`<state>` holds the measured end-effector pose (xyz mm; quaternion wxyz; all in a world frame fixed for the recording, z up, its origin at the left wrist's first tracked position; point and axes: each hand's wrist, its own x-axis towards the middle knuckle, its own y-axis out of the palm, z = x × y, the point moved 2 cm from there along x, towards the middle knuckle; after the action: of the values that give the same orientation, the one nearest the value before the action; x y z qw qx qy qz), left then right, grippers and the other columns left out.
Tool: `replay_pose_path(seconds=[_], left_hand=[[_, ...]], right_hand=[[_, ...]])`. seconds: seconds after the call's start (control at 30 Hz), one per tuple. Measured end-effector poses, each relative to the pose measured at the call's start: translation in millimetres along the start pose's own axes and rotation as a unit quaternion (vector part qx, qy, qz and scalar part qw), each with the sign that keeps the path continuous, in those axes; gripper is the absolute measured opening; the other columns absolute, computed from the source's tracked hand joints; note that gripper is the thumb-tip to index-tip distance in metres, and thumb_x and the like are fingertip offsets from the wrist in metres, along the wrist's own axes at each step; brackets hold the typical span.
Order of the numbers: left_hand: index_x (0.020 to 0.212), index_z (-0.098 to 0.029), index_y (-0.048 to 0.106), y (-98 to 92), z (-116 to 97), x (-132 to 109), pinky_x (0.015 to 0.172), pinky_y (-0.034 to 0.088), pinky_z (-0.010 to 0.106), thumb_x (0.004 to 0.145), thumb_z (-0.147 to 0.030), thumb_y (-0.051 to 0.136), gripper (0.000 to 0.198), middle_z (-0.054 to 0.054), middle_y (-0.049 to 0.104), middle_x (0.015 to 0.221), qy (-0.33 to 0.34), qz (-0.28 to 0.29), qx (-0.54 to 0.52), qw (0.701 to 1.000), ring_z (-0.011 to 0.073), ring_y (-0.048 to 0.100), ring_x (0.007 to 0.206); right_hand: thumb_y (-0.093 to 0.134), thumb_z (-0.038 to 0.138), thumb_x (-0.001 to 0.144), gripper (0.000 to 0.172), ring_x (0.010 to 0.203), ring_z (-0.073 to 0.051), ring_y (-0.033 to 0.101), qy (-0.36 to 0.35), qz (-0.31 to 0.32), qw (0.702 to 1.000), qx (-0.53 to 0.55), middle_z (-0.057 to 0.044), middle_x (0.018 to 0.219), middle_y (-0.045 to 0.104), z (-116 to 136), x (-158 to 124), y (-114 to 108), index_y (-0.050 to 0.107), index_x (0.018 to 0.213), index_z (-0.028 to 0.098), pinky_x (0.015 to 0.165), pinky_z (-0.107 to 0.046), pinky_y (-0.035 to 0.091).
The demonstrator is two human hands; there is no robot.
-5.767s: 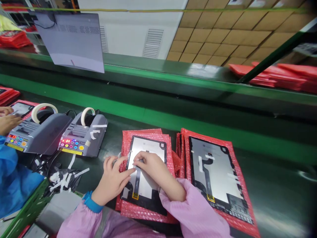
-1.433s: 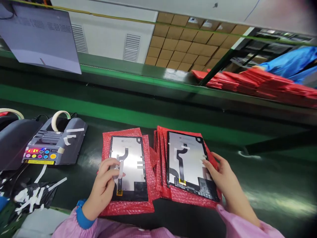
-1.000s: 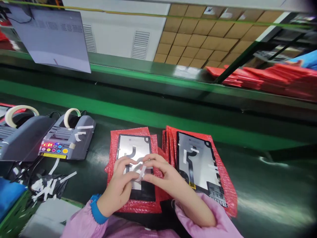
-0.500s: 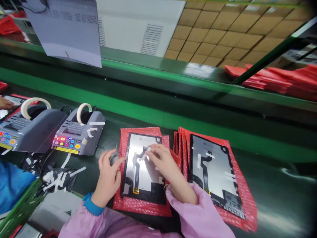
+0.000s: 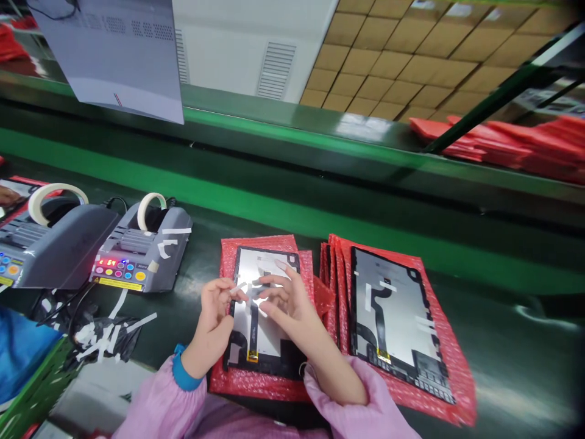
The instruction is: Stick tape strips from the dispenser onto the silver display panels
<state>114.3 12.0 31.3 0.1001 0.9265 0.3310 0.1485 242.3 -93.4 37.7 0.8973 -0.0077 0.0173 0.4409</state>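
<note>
A tablet screen panel (image 5: 269, 332) lies back side up on a red bubble-wrap bag (image 5: 260, 387), a dark ribbon cable (image 5: 253, 329) running down it. At the panel's left edge my left hand (image 5: 212, 323) is closed, a short strip of white tape (image 5: 238, 288) between its fingertips. My right hand (image 5: 292, 299) is over the panel with fingers apart and nothing visible in them; it covers part of the panel's upper right. A second screen panel (image 5: 402, 311) with white tape pieces lies to the right on another red bag (image 5: 457, 366).
Two grey tape dispensers (image 5: 141, 244) stand at the left, with tape scraps (image 5: 107, 335) in front. A green crate (image 5: 34, 381) is at lower left. Another person's hand (image 5: 8, 196) shows at the far left. Red bags (image 5: 507, 143) lie on the shelf.
My left hand has moved right and up to the panel's edge and now pinches the tape strip. My right hand has spread its fingers and no longer pinches the white tape.
</note>
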Motion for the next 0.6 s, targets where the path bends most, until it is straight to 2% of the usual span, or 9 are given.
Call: replay_pose_path(seconds=[0.17,0.3,0.37,0.43,0.5,0.6], left_hand=[[0.109,-0.025,0.043,4.2,4,-1,0.09,0.043,0.039,0.067,0.0,0.043,0.049,0.002,0.055,0.097,-0.015,0.025,0.048,0.998,0.0175,0.056,0.093],[0.121,-0.026,0.041,3.0,1,5,0.097,0.04,0.043,0.07,0.002,0.04,0.058,0.006,0.055,0.114,0.022,0.038,0.168,0.985,0.0212,0.053,0.108],[0.125,-0.025,0.043,0.7,-2,11,0.103,0.035,0.047,0.072,0.002,0.041,0.06,0.009,0.052,0.124,0.06,0.033,0.282,0.957,0.0249,0.048,0.117],[0.124,-0.025,0.05,-0.1,-2,18,0.104,0.032,0.051,0.073,0.002,0.042,0.058,0.01,0.05,0.128,0.084,0.043,0.392,0.915,0.0285,0.042,0.12],[0.119,-0.026,0.057,1.2,-1,23,0.102,0.032,0.055,0.073,0.002,0.043,0.056,0.01,0.049,0.129,0.089,0.063,0.47,0.876,0.0314,0.039,0.119],[0.115,-0.027,0.062,6.0,4,26,0.099,0.033,0.058,0.072,0.002,0.044,0.055,0.011,0.047,0.131,0.09,0.083,0.526,0.841,0.0344,0.036,0.118]], right_hand=[[0.07,0.036,0.077,0.065,0.075,-0.02,0.061,0.002,-0.036,0.999,-0.03,-0.002,0.086,0.069,7,5,3,0.035,0.131,0.024,0.071,-0.035,0.046],[0.067,0.037,0.075,0.062,0.062,-0.018,0.053,0.011,-0.109,0.992,-0.065,0.004,0.072,0.065,10,13,-13,0.036,0.127,0.023,0.066,-0.033,0.042],[0.065,0.039,0.075,0.063,0.06,-0.018,0.048,0.011,-0.166,0.982,-0.094,0.004,0.072,0.064,7,17,-23,0.033,0.127,0.023,0.064,-0.033,0.039],[0.063,0.041,0.075,0.065,0.059,-0.018,0.047,0.019,-0.197,0.972,-0.126,0.005,0.07,0.063,2,21,-28,0.03,0.127,0.022,0.065,-0.033,0.038],[0.061,0.043,0.076,0.065,0.058,-0.018,0.048,0.031,-0.197,0.967,-0.159,0.005,0.069,0.062,-4,24,-27,0.03,0.127,0.02,0.066,-0.033,0.038],[0.058,0.044,0.077,0.062,0.059,-0.017,0.051,0.042,-0.19,0.96,-0.2,0.005,0.07,0.064,-11,25,-18,0.03,0.127,0.018,0.071,-0.035,0.038]])
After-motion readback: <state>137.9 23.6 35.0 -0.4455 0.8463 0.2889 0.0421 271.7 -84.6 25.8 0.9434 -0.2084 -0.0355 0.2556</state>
